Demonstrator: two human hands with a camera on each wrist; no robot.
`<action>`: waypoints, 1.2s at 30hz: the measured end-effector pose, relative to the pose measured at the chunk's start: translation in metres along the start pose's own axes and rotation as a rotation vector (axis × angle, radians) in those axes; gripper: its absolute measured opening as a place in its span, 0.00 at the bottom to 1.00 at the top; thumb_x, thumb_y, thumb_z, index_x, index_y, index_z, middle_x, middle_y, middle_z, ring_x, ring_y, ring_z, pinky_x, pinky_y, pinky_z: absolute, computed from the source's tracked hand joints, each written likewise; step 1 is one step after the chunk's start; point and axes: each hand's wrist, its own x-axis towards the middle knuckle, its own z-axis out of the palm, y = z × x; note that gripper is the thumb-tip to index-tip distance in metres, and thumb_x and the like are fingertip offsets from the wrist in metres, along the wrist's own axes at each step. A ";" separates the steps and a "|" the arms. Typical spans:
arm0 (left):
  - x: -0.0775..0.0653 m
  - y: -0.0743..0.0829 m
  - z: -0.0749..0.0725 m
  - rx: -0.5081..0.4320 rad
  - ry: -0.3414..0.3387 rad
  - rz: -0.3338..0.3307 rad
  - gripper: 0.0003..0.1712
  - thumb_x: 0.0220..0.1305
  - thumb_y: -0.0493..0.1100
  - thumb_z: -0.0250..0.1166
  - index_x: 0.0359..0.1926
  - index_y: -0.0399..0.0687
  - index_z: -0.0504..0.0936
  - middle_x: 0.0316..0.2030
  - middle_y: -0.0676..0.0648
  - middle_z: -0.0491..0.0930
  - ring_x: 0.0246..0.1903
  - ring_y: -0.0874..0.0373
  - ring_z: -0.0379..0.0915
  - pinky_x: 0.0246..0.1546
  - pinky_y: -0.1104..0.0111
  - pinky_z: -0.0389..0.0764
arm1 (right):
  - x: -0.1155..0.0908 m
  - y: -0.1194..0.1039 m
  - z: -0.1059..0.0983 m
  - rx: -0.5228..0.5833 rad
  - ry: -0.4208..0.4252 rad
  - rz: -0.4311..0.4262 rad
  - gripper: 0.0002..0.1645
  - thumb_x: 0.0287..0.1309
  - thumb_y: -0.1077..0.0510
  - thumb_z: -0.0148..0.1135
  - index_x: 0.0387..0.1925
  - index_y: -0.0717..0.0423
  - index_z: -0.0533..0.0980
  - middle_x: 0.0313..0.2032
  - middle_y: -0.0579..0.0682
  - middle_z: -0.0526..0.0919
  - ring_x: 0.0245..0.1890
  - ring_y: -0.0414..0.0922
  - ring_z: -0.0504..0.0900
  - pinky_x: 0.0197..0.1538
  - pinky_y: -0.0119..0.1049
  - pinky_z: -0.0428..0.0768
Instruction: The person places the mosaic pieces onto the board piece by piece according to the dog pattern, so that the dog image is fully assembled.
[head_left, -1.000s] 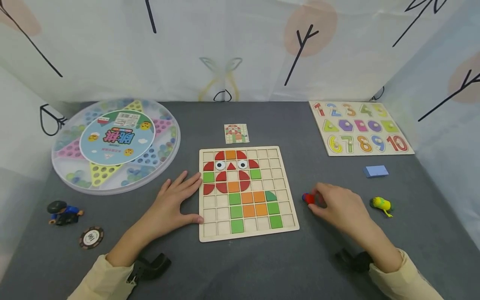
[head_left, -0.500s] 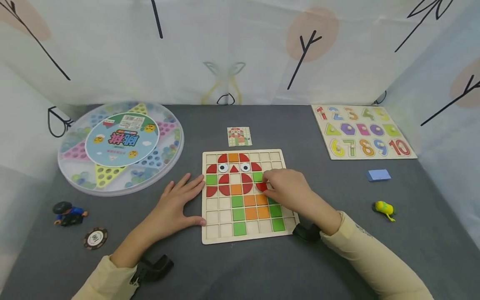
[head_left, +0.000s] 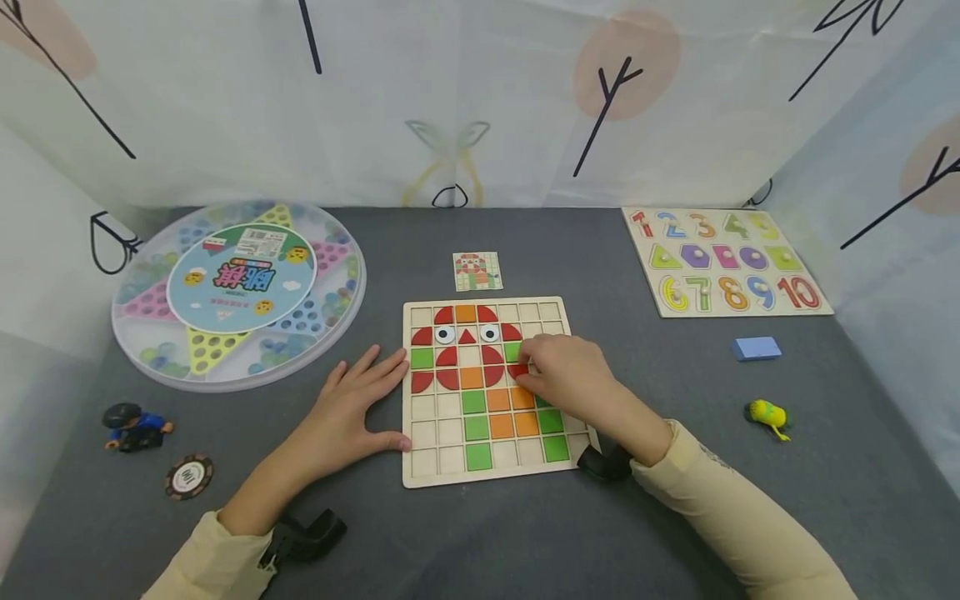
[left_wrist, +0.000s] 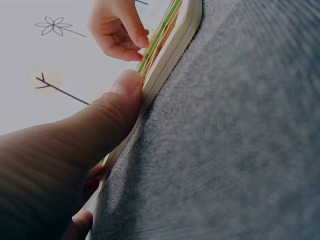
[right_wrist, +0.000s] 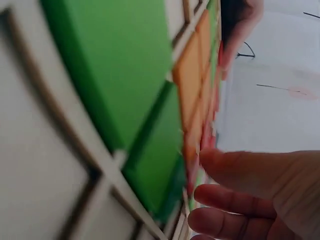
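Observation:
A wooden grid board [head_left: 427, 433] lies on the grey table, with red, orange and green tiles and two eye tiles set in its cells. My left hand [head_left: 335, 404] spreads along the board's left edge, thumb and fingertips resting on the rim; in the left wrist view its thumb [left_wrist: 127, 85] presses against the wooden side. Over the board's right part, my right hand [head_left: 573, 373] pinches a small red piece [head_left: 517, 370] between thumb and forefinger, right at a cell below a green tile [head_left: 513, 351]. The hand covers several cells there.
A small pattern card [head_left: 477, 272] lies behind the board. To the left are a round star-patterned game board [head_left: 347, 325], a toy figure [head_left: 137, 427] and a poker chip [head_left: 189, 477]. At right are a number puzzle [head_left: 727, 262], blue block [head_left: 757, 348] and yellow toy [head_left: 768, 414].
My right hand has moved left from the table onto the board, and the small red-and-blue patch at its fingers has left the table. A red piece now shows at the cell; the left hand stays.

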 end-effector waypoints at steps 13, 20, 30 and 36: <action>-0.001 -0.002 -0.001 0.017 -0.003 -0.008 0.57 0.37 0.70 0.64 0.67 0.54 0.54 0.67 0.55 0.48 0.67 0.49 0.34 0.60 0.44 0.37 | -0.063 0.069 -0.009 0.045 -0.008 0.125 0.22 0.42 0.49 0.69 0.40 0.53 0.77 0.33 0.47 0.77 0.28 0.41 0.73 0.28 0.37 0.72; -0.001 0.000 -0.002 0.006 -0.006 -0.017 0.57 0.36 0.69 0.65 0.67 0.54 0.55 0.67 0.55 0.48 0.67 0.49 0.34 0.60 0.44 0.37 | -0.073 0.077 0.001 0.020 -0.035 0.158 0.21 0.41 0.48 0.69 0.39 0.51 0.77 0.31 0.45 0.75 0.26 0.39 0.71 0.27 0.37 0.70; 0.000 0.000 -0.002 0.006 -0.006 -0.013 0.57 0.37 0.69 0.65 0.67 0.54 0.55 0.67 0.55 0.48 0.67 0.49 0.34 0.59 0.44 0.37 | -0.075 0.075 0.008 0.016 0.017 0.176 0.18 0.50 0.47 0.62 0.14 0.48 0.66 0.15 0.43 0.63 0.14 0.38 0.61 0.17 0.31 0.56; 0.001 0.000 -0.001 0.000 -0.004 -0.004 0.56 0.37 0.69 0.65 0.67 0.54 0.55 0.67 0.55 0.49 0.67 0.49 0.34 0.59 0.44 0.37 | -0.081 0.085 -0.001 0.075 -0.022 0.069 0.11 0.47 0.51 0.65 0.34 0.50 0.77 0.26 0.42 0.73 0.23 0.37 0.68 0.24 0.32 0.66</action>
